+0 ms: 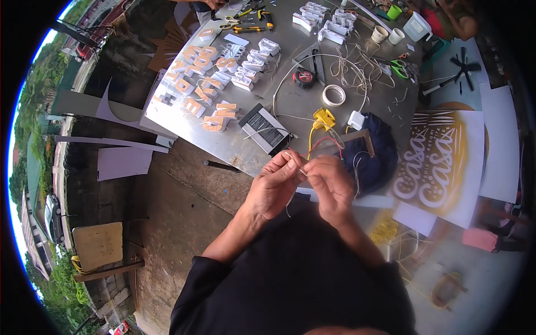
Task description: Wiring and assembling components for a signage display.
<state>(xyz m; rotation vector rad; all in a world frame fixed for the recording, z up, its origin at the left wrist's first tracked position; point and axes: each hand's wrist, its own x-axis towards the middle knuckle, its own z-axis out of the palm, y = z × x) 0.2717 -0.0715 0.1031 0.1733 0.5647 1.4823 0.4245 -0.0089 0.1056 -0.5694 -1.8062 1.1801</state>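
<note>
A thin pale wire (291, 196) runs between my hands, just off the near edge of the table. My left hand (272, 187) pinches it between thumb and forefinger, and the wire's loose end hangs below. Beside it my right hand (331, 187) closes on the same wire, its fingertips almost touching the left ones. Past my hands lies a black and grey power supply box (267, 129), with a cable across it. A yellow plug adapter (324, 119) with red and yellow wires is to its right. Dark blue cloth (379, 148) is bunched at my right.
The metal table (234, 151) bears white block letters (218, 84), a roll of tape (334, 95), a red and black tape measure (304, 78), pliers (248, 29), green-handled scissors (400, 69) and tangled cable (357, 70). A printed sign sheet (435, 167) lies at right. Another person (452, 19) is at far right.
</note>
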